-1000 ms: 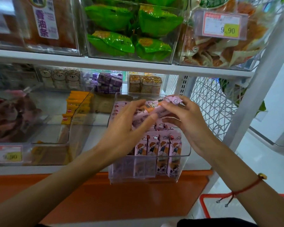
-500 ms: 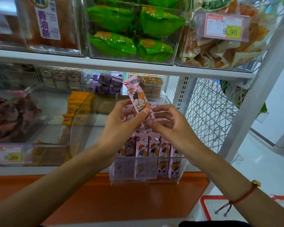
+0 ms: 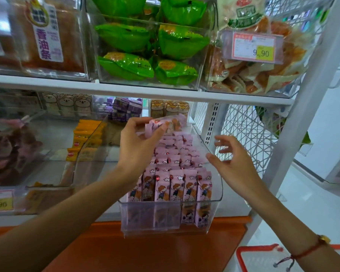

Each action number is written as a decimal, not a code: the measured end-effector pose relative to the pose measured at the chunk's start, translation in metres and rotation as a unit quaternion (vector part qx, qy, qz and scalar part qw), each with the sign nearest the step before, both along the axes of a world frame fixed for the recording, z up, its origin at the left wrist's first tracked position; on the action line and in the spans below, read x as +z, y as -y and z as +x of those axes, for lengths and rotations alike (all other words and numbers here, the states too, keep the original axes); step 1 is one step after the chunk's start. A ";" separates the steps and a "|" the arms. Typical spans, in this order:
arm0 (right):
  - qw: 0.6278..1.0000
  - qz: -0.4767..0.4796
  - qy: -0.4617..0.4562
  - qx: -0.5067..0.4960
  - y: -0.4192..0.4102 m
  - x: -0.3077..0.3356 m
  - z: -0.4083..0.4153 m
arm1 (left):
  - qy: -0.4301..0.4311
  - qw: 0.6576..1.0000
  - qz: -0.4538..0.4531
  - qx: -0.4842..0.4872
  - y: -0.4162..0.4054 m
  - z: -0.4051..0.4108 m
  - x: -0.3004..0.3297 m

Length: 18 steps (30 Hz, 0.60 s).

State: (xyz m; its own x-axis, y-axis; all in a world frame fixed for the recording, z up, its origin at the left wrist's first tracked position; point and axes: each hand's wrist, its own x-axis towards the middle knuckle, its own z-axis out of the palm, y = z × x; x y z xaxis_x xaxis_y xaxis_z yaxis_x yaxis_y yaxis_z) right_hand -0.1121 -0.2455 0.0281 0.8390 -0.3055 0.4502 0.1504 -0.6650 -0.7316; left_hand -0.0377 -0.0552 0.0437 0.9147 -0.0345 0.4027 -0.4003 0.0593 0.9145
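A clear plastic bin [image 3: 214,201] juts out from the lower shelf, filled with rows of upright pink snack packets [image 3: 177,185] printed with a cartoon figure. My left hand [image 3: 137,142] pinches one pink packet [image 3: 165,124] between thumb and fingers, lifted over the back of the bin and lying sideways. My right hand [image 3: 232,163] hovers at the bin's right wall with fingers spread and holds nothing.
The white upper shelf [image 3: 145,91] carries bins of green packets [image 3: 151,50], a brown snack pack [image 3: 47,36] and orange-white packets behind a 9.90 price tag [image 3: 257,48]. Yellow packets [image 3: 84,142] lie left of the bin. A wire mesh panel [image 3: 247,138] stands right; a red basket [image 3: 259,258] below.
My right hand let go of the pink packet and moved right to the bin's side. My left hand kept the packet, lifted it back and turned it sideways.
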 end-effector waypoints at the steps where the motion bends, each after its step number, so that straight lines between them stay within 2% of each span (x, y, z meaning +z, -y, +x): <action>1: 1.000 0.012 -0.028 -0.006 0.003 -0.004 0.000 | -0.014 1.000 0.007 0.008 0.007 0.011 0.001; 3: 0.997 0.031 -0.071 0.005 0.006 -0.011 0.000 | -0.040 0.998 0.037 -0.009 0.024 0.032 0.001; 7: 0.997 0.013 -0.065 0.024 0.007 -0.017 0.000 | -0.026 0.991 0.126 -0.048 0.051 0.063 -0.009; 10: 0.998 0.028 -0.056 0.030 0.008 -0.018 0.001 | 0.028 0.973 0.220 -0.064 0.054 0.076 -0.015; 13: 0.998 0.029 -0.052 0.032 0.009 -0.020 0.002 | 0.089 0.953 0.274 -0.091 0.050 0.081 -0.007; 16: 0.998 0.031 -0.051 0.036 0.010 -0.021 0.003 | 0.148 0.913 0.364 -0.112 0.051 0.084 0.009; 18: 0.997 0.036 -0.057 0.041 0.011 -0.021 0.004 | 0.160 0.895 0.390 -0.142 0.060 0.089 0.014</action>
